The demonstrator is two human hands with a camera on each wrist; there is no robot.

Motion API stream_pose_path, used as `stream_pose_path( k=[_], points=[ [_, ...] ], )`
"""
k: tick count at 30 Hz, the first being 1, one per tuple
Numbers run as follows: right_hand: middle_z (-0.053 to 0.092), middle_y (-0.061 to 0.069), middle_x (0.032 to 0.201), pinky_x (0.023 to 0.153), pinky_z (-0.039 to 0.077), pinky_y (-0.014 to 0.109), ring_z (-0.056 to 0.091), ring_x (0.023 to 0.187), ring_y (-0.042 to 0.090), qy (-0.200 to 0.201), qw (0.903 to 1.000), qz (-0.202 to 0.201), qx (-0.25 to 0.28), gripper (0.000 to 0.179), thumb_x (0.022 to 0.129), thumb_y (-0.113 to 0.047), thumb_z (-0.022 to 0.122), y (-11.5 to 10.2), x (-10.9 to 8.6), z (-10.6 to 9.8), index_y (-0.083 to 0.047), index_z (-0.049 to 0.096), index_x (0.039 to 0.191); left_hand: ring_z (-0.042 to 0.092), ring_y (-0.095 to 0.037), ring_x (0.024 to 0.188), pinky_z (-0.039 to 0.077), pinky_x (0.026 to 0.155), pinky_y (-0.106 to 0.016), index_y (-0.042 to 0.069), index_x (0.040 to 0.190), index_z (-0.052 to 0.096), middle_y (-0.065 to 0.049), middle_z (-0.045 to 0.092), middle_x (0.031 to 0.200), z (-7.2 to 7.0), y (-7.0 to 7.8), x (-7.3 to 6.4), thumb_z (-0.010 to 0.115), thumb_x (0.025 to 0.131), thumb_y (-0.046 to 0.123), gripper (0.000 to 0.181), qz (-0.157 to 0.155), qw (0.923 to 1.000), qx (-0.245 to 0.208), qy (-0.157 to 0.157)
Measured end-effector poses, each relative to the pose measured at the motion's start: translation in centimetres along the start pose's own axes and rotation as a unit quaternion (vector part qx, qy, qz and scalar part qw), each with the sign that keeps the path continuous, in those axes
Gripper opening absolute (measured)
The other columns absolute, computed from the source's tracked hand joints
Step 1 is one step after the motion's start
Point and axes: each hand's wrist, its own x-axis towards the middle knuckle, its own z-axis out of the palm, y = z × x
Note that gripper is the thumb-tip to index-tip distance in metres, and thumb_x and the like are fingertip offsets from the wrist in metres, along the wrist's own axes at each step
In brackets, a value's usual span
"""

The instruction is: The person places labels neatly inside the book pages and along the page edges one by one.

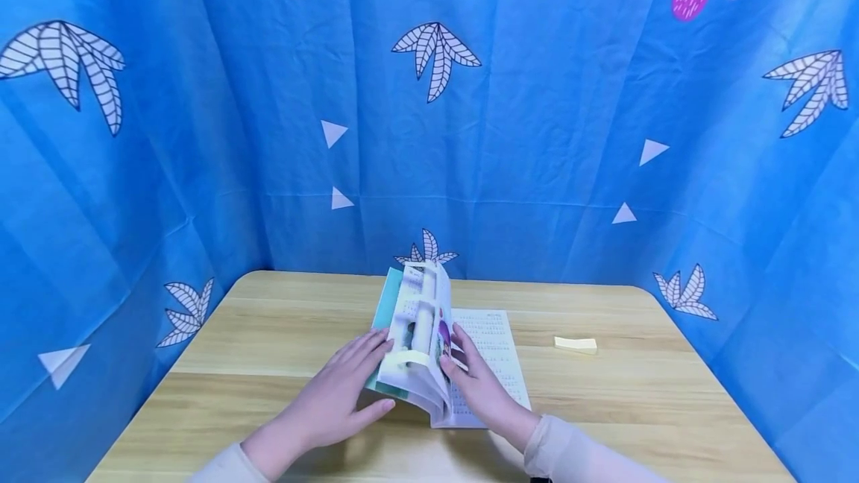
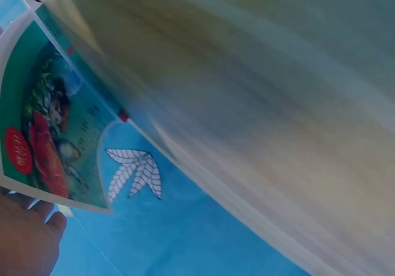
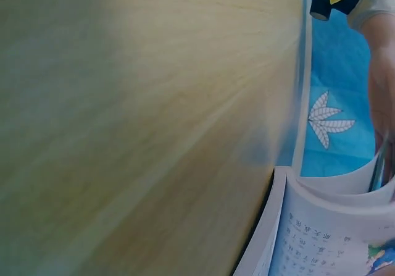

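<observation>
An open book [image 1: 478, 364] lies on the table, a thick bundle of its pages raised and bowed. Printed text covers the flat right-hand page, and the teal cover [image 1: 387, 297] shows along the left side. My left hand [image 1: 335, 401] touches the left side of the raised bundle with extended fingertips, its thumb apart. On the other side, my right hand [image 1: 479, 386] rests spread fingers and thumb against a colourful picture page. A pale yellow paper strip [image 1: 408, 358] bridges the bowed pages near their lower end. The left wrist view shows the illustrated green cover [image 2: 58, 121].
A small pale yellow sticky-note pad [image 1: 575, 346] lies to the right of the book. The light wooden table [image 1: 268, 319] has rounded far corners, and a blue patterned curtain [image 1: 537, 133] surrounds its back and sides.
</observation>
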Motion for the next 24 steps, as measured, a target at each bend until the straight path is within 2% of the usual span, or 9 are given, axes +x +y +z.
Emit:
stream_pose_path(
  k=[5,11,17,21,24],
  points=[
    [0.019,0.023,0.163,0.115,0.029,0.060,0.026,0.143,0.049,-0.005,0.9997,-0.023,-0.011,0.067,0.107,-0.028,0.047,0.3,0.2,0.0,-0.004,0.013,0.160,0.026,-0.029,0.149,0.031,0.117,-0.052,0.011,0.157,0.033,-0.006,0.026,0.164,-0.2,-1.0,-0.5,0.058,0.095,0.058,0.082,-0.021,0.9998,-0.003,0.007],
    [0.017,0.021,0.164,0.115,0.027,0.061,0.024,0.144,0.050,0.002,0.9997,-0.017,-0.017,0.066,0.108,-0.029,0.047,0.4,0.4,0.3,-0.006,0.015,0.160,0.029,-0.031,0.148,0.035,0.114,-0.051,0.006,0.155,0.035,-0.010,0.028,0.163,-0.3,-2.0,-1.1,0.063,0.096,0.049,0.078,-0.036,0.9986,-0.022,0.030],
    [0.014,0.022,0.164,0.117,0.027,0.058,0.021,0.146,0.048,0.000,0.9993,-0.027,-0.027,0.064,0.108,-0.026,0.047,0.1,0.9,1.0,-0.007,0.015,0.160,0.033,-0.032,0.146,0.035,0.114,-0.050,0.003,0.153,0.037,-0.013,0.033,0.160,-0.4,-2.3,-1.2,0.062,0.098,0.043,0.073,-0.035,0.9986,-0.025,0.032],
    [0.014,0.022,0.163,0.117,0.027,0.058,0.018,0.148,0.044,-0.007,0.9966,-0.053,-0.062,0.063,0.107,-0.025,0.048,-0.1,1.4,1.5,-0.008,0.018,0.160,0.034,-0.033,0.145,0.035,0.114,-0.049,0.002,0.152,0.039,-0.014,0.035,0.159,-0.4,-2.5,-1.2,0.062,0.098,0.037,0.068,-0.030,0.9986,-0.020,0.038],
    [0.014,0.019,0.164,0.116,0.026,0.061,0.018,0.149,0.043,-0.009,0.9937,-0.057,-0.096,0.063,0.106,-0.030,0.049,-0.2,1.7,2.0,-0.013,0.021,0.160,0.035,-0.032,0.145,0.035,0.114,-0.049,0.001,0.151,0.040,-0.014,0.037,0.158,-0.5,-2.5,-1.2,0.064,0.097,0.033,0.067,-0.032,0.9984,-0.020,0.041]
  ],
)
